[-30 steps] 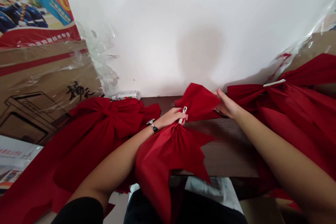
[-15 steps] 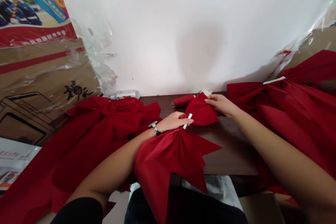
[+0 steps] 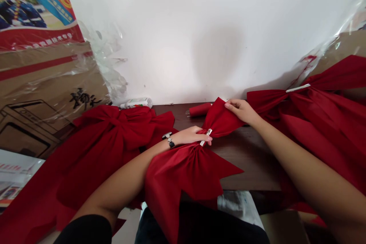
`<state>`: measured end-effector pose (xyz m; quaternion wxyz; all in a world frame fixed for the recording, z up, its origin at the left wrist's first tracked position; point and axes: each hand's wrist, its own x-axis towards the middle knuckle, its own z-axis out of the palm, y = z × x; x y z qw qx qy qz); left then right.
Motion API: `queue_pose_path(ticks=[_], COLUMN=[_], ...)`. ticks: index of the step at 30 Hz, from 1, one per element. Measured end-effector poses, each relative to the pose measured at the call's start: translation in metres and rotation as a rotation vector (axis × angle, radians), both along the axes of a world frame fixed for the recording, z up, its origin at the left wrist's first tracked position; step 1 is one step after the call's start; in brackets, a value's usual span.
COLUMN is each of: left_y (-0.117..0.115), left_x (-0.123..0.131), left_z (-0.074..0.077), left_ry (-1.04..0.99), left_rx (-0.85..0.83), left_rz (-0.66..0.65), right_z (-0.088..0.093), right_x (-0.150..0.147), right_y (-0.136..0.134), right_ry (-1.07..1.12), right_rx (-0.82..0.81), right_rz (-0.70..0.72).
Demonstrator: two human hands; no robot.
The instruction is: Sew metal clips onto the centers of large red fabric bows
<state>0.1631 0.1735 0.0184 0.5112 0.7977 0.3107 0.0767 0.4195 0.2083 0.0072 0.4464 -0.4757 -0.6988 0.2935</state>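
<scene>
A red fabric bow [image 3: 188,167] hangs over the front of the dark table, gathered at its middle by a silvery-white clip-like strip [image 3: 206,137]. My left hand [image 3: 193,135] is closed around the gathered middle, its thumb beside the strip. Pinched between the fingers of my right hand [image 3: 241,109] is the upper edge of the bow's far loop [image 3: 224,118], which is spread out. Behind that loop lies a red roll [image 3: 200,109] with thin wire-like prongs at its left end, partly covered by the fabric.
Finished-looking red bows [image 3: 114,133] are heaped at the left. More gathered red fabric [image 3: 328,110] with a white strip lies right. A white bottle [image 3: 138,103] rests against the wall [image 3: 171,45]. A cardboard box [image 3: 42,95] stands left of the dark tabletop [image 3: 251,160].
My right hand has moved slightly right, pulling the far loop wider and straighter. The strip and my left hand have shifted a little toward me.
</scene>
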Motion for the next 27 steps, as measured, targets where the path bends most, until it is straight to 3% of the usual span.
queue_pose_path(ticks=[2, 5, 9, 13, 19, 22, 27], left_y=[0.001, 0.002, 0.003, 0.005, 0.004, 0.006, 0.013], left_x=[0.0, 0.0, 0.001, -0.001, -0.005, -0.008, -0.015], left_z=[-0.003, -0.007, -0.004, 0.001, 0.009, 0.015, 0.017], left_ry=[-0.01, -0.019, -0.004, 0.021, 0.022, 0.036, -0.063], left_rx=[0.03, 0.031, 0.005, -0.098, -0.233, -0.092, 0.164], left_rz=[0.086, 0.115, 0.004, -0.128, -0.164, -0.151, 0.053], right_z=[-0.003, -0.005, -0.006, -0.002, 0.009, 0.009, 0.008], right_x=[0.006, 0.008, 0.007, 0.008, 0.002, 0.004, 0.014], right_y=[0.004, 0.008, 0.01, 0.007, -0.003, -0.003, 0.002], right_ry=[0.125, 0.189, 0.08, -0.187, -0.432, -0.345, 0.079], right_rx=[-0.172, -0.196, -0.046, 0.218, 0.4, 0.388, 0.166], right_rz=[0.067, 0.051, 0.006, -0.062, -0.159, -0.187, -0.157])
